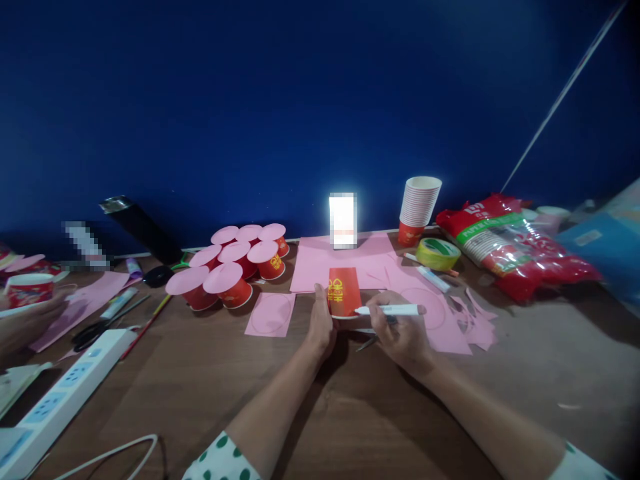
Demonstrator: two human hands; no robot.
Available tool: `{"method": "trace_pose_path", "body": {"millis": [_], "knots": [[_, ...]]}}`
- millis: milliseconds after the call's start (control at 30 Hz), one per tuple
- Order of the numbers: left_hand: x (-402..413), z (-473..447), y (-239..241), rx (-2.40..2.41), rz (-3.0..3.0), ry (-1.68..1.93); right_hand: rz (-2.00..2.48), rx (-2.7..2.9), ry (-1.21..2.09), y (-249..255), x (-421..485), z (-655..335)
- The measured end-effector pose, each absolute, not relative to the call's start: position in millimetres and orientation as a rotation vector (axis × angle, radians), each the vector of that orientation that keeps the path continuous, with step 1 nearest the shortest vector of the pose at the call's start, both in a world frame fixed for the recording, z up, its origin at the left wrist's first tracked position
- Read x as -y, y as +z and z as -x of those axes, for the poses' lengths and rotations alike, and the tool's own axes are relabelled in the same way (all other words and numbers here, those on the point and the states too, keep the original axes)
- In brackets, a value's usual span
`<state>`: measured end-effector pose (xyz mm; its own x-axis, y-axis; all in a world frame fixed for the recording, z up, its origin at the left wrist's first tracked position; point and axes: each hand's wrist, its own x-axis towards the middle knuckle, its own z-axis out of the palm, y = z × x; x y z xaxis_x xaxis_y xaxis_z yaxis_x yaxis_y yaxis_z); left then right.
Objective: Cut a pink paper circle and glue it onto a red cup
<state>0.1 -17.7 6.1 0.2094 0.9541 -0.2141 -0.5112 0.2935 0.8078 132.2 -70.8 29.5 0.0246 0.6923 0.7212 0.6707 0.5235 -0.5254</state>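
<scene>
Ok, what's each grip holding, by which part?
Left grip: red paper cup, by its side. Right grip: white marker, by the barrel, nearer the tip.

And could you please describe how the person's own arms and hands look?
The left sleeve is white with round green dots; the right sleeve, only partly in view, looks similar. The left hand and right hand wear no gloves, and no watch or bracelet shows at either wrist.
</scene>
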Motion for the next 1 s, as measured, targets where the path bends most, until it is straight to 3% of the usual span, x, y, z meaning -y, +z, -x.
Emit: {"method": "trace_pose_path", "body": {"millis": [1000], "knots": [[15.6, 1.6, 3.9, -0.748, -0.58, 1.13, 1.157, 1.68, 0.004, 29.3, 70.2, -133.4]]}}
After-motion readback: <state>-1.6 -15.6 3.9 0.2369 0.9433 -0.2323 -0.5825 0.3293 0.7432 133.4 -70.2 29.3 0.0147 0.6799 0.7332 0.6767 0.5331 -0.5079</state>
